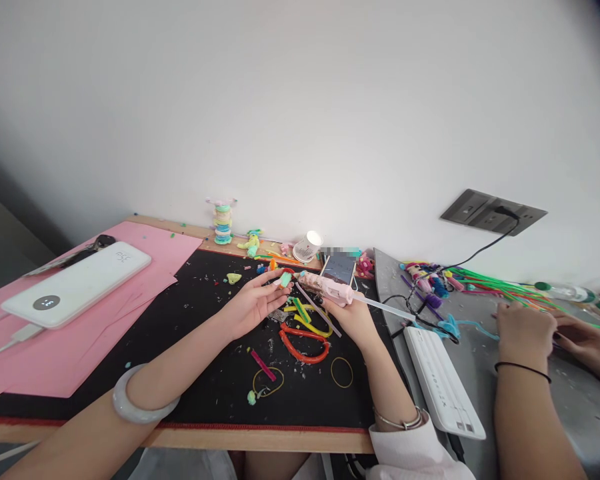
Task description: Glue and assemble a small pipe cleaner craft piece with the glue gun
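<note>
My right hand is wrapped round a pink hot glue gun, whose nozzle points left. A long translucent glue stick sticks out of its back. Between the fingertips of my left hand is a small mint-green fuzzy piece, with some orange beside it. The nozzle is close to that piece; whether they touch I cannot tell. Below the hands lie a red-orange fuzzy loop, a yellow strip, a magenta strip and a rubber band on the black mat.
Along the wall stand a pastel striped spool-like stack, a small yellow-green figure, a paper cup and a phone. Power banks lie left and right. A co-worker's hands work at far right near pipe cleaners.
</note>
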Demonstrator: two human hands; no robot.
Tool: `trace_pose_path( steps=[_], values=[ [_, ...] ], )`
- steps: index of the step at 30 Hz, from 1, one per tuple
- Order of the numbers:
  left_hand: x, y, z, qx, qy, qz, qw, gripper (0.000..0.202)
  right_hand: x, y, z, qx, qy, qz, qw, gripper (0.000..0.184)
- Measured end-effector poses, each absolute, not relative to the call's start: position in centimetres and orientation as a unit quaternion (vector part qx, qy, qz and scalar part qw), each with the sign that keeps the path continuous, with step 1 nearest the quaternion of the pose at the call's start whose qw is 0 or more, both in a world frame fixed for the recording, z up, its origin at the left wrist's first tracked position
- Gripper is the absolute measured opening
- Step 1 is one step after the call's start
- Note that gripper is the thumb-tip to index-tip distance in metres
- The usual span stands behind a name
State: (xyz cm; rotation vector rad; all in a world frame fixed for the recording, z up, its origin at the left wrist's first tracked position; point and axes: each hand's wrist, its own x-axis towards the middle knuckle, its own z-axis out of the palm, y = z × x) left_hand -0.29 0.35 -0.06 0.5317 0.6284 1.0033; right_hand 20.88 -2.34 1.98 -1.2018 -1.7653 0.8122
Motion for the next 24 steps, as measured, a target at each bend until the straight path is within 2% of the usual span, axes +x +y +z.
trace_pose_path(
  steps=[24],
  values=[
    [-0.4, 0.65, -0.45, 0.234, 0.287, 0.471, 0.801, 0.042, 21.05, -2.25, 1.75, -0.483, -0.707, 0.315, 0.409, 0.034]
  ],
)
